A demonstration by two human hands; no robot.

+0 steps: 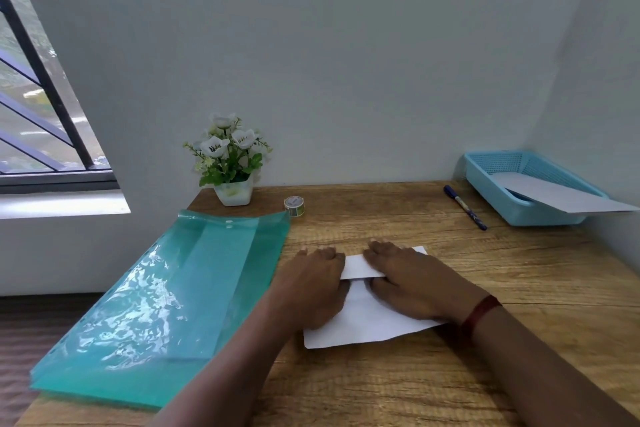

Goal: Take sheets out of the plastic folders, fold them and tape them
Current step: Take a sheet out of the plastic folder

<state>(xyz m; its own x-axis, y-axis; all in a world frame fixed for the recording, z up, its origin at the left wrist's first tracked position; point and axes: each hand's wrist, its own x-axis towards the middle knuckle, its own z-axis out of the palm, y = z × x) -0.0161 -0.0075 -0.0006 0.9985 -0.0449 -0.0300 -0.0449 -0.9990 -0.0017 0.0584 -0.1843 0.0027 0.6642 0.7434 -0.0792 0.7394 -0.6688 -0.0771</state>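
While both of your hands press flat on the folded white sheet (363, 319) on the wooden tabletop (450, 374), your left hand (311, 288) and right hand (412, 282) have their fingers (375, 253) stretched out and close together, gripping nothing. Just left of your left fingers lies the green plastic folder (166, 302); beyond your fingertips stands the tape roll (294, 206), and well right of your right fingers a blue pen (465, 207) lies near a blue basket (498, 180) holding another folded sheet (561, 196).

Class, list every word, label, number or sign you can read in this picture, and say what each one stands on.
No text here can be read.
Tape roll: a round label sits on top, print too small and blurred to read.
Pen: a pattern or print runs along the barrel, too small to read.
White sheet, green folders and blue basket: no visible writing.
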